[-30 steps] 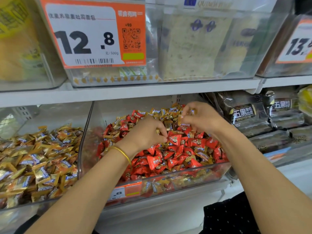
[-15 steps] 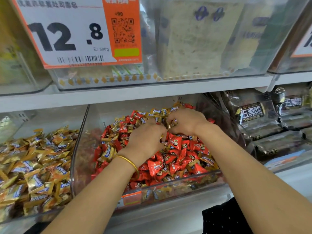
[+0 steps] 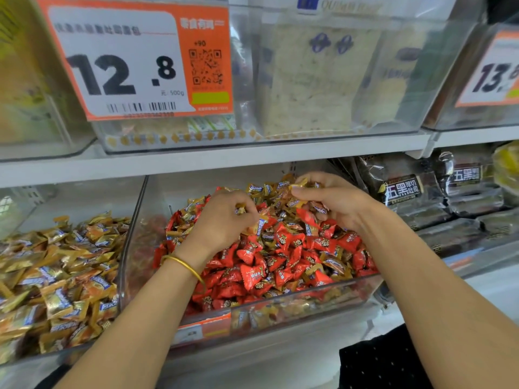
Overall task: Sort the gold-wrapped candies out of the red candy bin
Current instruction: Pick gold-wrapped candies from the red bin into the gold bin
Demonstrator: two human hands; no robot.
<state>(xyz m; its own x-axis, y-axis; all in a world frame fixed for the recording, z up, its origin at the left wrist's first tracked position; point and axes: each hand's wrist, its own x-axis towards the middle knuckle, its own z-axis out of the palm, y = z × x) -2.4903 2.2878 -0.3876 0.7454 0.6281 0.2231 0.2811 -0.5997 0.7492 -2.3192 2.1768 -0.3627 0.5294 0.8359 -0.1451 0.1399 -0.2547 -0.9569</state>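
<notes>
A clear plastic bin (image 3: 280, 307) on the lower shelf holds red-wrapped candies (image 3: 269, 262) with gold-wrapped candies (image 3: 264, 189) mixed in, mostly toward the back. My left hand (image 3: 224, 220), with a gold bangle at the wrist, is curled over the pile and grips gold-wrapped candies in its fingers. My right hand (image 3: 334, 197) is at the back right of the bin and pinches a gold-wrapped candy (image 3: 299, 184) between thumb and fingertips. To the left stands a second clear bin full of gold-wrapped candies (image 3: 56, 276).
A white shelf edge (image 3: 213, 161) runs just above the bins, with clear boxes of packaged bread and an orange price tag (image 3: 132, 57) on top. Dark bread packages (image 3: 438, 197) fill the lower shelf on the right.
My right hand has lifted from the pile toward the back right with a gold candy pinched. My left hand stays curled over the middle of the bin. The camera tilted slightly.
</notes>
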